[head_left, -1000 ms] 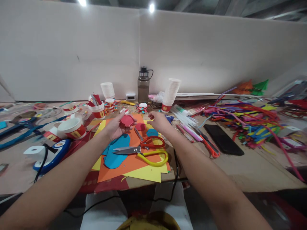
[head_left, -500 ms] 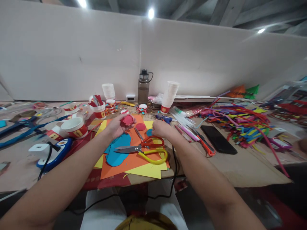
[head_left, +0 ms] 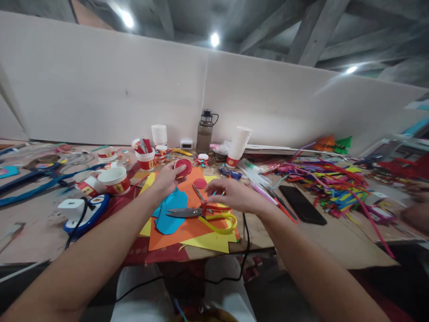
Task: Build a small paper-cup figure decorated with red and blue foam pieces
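Note:
My left hand [head_left: 166,178] is raised over the craft papers, its fingers closed round a small red round disc [head_left: 184,166]. Over the red and yellow handles of the scissors [head_left: 201,212] hovers my right hand [head_left: 236,195], fingers pinched on a thin blue paper piece [head_left: 214,193] that shows only as a sliver. The scissors lie on an orange sheet [head_left: 187,226] with a yellow sheet [head_left: 209,241] under it and a blue cutout [head_left: 169,213] to the left. A small red paper circle [head_left: 200,183] lies on the orange sheet between my hands.
Red-banded paper cups [head_left: 115,180] and a blue and white corded tool [head_left: 85,210] are at the left. A bottle [head_left: 204,132] and a cup stack [head_left: 239,143] stand at the back wall. A black phone [head_left: 301,204] and coloured strips [head_left: 331,183] lie right. Another person's hand [head_left: 415,212] shows at the right edge.
My right hand has pulled back from the blue circle's spot to over the scissor handles, with a blue piece in its fingers. My left hand has tipped the red disc up. The camera has tilted upward.

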### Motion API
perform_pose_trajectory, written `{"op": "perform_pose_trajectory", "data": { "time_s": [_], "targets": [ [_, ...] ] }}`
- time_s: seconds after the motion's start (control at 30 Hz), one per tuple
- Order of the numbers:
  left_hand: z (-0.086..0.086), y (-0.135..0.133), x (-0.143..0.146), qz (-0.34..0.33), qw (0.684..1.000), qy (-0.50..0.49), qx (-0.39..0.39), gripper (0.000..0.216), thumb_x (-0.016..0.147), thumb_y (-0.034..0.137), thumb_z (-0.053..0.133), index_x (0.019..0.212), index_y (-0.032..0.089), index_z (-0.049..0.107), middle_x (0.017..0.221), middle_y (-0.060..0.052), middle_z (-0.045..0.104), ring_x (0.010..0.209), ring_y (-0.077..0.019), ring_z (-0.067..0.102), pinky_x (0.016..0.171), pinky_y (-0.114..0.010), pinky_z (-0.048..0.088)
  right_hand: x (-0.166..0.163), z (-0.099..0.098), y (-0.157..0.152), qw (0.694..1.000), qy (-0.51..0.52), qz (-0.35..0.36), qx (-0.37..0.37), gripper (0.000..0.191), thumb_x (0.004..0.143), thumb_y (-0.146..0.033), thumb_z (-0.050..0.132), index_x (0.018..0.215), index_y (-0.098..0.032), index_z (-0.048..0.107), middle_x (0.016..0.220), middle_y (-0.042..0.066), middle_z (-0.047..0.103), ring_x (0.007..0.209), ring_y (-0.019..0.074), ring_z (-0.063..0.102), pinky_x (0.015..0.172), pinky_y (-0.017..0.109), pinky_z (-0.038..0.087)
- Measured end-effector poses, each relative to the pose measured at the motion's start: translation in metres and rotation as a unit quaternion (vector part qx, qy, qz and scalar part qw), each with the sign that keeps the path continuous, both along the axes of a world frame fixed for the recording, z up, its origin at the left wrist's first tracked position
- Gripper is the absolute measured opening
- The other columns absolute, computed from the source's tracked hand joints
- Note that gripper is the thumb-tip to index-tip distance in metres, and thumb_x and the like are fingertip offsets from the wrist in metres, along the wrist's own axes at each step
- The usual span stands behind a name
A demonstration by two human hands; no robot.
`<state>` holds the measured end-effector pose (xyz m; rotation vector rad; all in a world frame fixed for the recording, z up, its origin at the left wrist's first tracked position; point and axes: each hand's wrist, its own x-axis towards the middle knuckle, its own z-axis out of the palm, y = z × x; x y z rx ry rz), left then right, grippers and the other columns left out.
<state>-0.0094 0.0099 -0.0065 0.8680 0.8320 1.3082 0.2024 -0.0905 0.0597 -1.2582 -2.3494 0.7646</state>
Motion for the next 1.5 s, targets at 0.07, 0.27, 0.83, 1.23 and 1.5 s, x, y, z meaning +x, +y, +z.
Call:
{"op": "perform_pose_trajectory", "data": {
  "time_s": [0.07,0.27,0.83,1.23,1.5],
  "targets": [
    [-0.002,0.003,-0.001,0.008,1.0,0.021,0.002,0.02,0.071,0.014,0.071,0.088,0.015,0.061,0.082,-0.004,0.068,0.067,-0.0138,0.064,0.054,-0.023,0.05,0.015,-0.008,0.02,0.994,-0.001,-0.096,0.044,0.016,0.085,-0.032,0.061,0.09,-0.018,0.067,0.084,0.003,0.07,0.074,0.0144,0.062,0.065,0.025,0.045],
    [-0.01,0.013,-0.007,0.028,0.999,0.039,-0.024,0.007,0.079,0.016,0.061,0.086,0.013,0.058,0.076,-0.005,0.067,0.066,-0.0163,0.066,0.052,-0.027,0.053,0.017,-0.031,0.063,0.977,-0.068,-0.173,0.108,0.011,0.086,-0.024,0.059,0.089,-0.017,0.066,0.081,0.004,0.07,0.071,0.0132,0.061,0.063,0.023,0.041],
    [-0.019,0.013,-0.01,0.047,0.929,0.343,0.133,0.028,0.075,0.032,0.067,0.098,0.016,0.066,0.094,-0.006,0.071,0.081,-0.0168,0.065,0.068,-0.027,0.051,0.01,-0.051,0.093,0.981,-0.054,-0.143,0.12,0.006,0.083,-0.019,0.063,0.085,-0.015,0.067,0.085,0.005,0.071,0.075,0.0139,0.059,0.066,0.025,0.039],
    [-0.023,0.02,-0.02,0.052,0.777,0.599,0.185,0.025,0.077,0.023,0.063,0.1,0.016,0.07,0.107,-0.011,0.072,0.099,-0.0252,0.065,0.092,-0.039,0.049,-0.007,-0.055,0.076,0.988,0.014,-0.069,0.136,0.01,0.086,-0.023,0.061,0.086,-0.017,0.069,0.083,0.004,0.07,0.074,0.014,0.059,0.067,0.026,0.043],
    [-0.017,0.02,-0.018,0.11,0.744,0.607,0.257,0.02,0.081,0.022,0.061,0.098,0.017,0.07,0.107,-0.008,0.071,0.106,-0.023,0.062,0.099,-0.037,0.044,-0.045,-0.034,0.062,0.987,0.071,-0.03,0.14,0.009,0.086,-0.019,0.061,0.092,-0.017,0.067,0.091,0.004,0.07,0.079,0.0144,0.061,0.071,0.027,0.047]
  ]
}}
